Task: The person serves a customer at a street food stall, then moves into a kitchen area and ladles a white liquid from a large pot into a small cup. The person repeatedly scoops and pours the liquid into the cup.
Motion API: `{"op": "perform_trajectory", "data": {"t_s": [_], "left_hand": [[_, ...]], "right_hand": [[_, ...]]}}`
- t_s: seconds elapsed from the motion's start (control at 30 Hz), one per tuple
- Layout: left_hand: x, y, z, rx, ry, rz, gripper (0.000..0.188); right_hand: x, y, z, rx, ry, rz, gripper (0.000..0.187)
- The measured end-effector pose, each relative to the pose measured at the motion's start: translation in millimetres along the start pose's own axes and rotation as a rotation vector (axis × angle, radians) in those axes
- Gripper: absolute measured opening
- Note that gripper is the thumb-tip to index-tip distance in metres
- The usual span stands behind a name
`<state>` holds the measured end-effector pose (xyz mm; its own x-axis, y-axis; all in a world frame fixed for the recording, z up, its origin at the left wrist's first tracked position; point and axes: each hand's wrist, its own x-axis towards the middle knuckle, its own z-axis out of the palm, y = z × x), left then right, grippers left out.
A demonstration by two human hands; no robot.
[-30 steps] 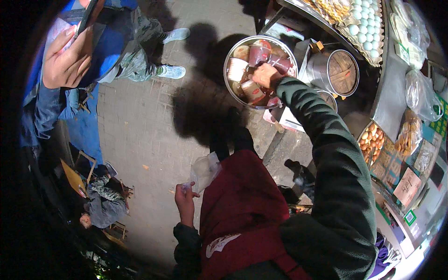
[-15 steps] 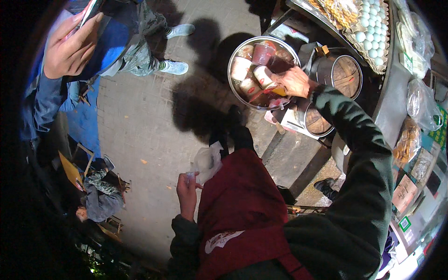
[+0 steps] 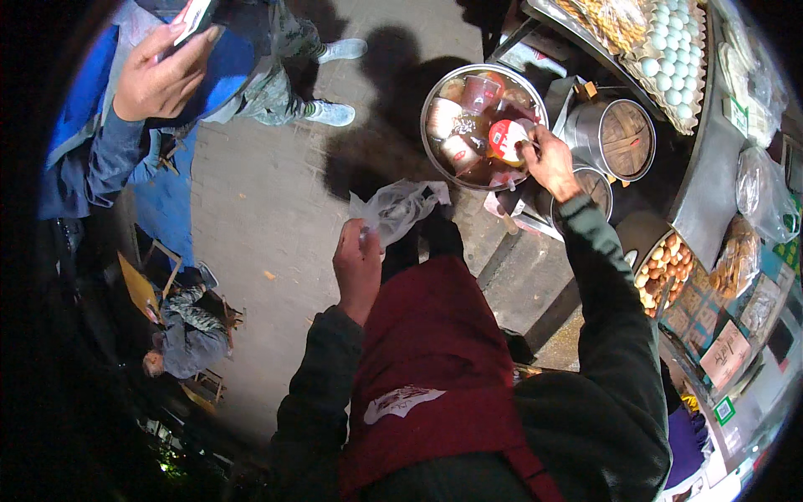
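My right hand (image 3: 552, 161) is closed on the edge of a sealed cup (image 3: 507, 140) whose red and white lid faces me. The cup is over a round metal pot (image 3: 426, 138), where several more cups sit in dark liquid, among them a reddish see-through cup (image 3: 480, 94) and a white one (image 3: 442, 118). In front of my apron, my left hand (image 3: 358, 269) pinches a thin clear plastic bag (image 3: 395, 209). The bag hangs loose and puffed out, a little nearer to me than the pot.
Bamboo-topped steamers (image 3: 626, 139) stand right of the pot. A tray of pale eggs (image 3: 672, 63) lies on the counter (image 3: 703, 171), and a pot of brown eggs (image 3: 665, 272) sits nearer me. At the upper left a person's hand (image 3: 163, 79) holds a phone (image 3: 197, 18).
My right hand has turned the cup so its lid shows, shifting it slightly right. My left hand has moved up and forward with the bag, which is spread wider.
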<state>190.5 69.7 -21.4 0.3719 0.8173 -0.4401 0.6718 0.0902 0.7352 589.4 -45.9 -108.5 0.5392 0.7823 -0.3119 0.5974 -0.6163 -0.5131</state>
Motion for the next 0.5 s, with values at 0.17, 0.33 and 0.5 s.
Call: {"op": "perform_trajectory", "data": {"t_s": [0.17, 0.33, 0.5], "left_hand": [[13.8, 41.5, 8.9, -0.06, -0.035, 0.166, 0.015], [-28.5, 97.6, -6.0, -0.169, 0.046, 0.416, 0.005], [-101.3, 138.6, -31.6, -0.337, -0.165, 0.301, 0.006]], "right_hand": [[-84.2, -63.9, -75.2, 0.481, 0.02, -0.154, 0.011], [-126.6, -135.5, -52.8, 1.085, -0.2, -0.266, 0.002], [-133.9, -186.1, 24.0, 0.75, -0.147, -0.238, 0.019]]}}
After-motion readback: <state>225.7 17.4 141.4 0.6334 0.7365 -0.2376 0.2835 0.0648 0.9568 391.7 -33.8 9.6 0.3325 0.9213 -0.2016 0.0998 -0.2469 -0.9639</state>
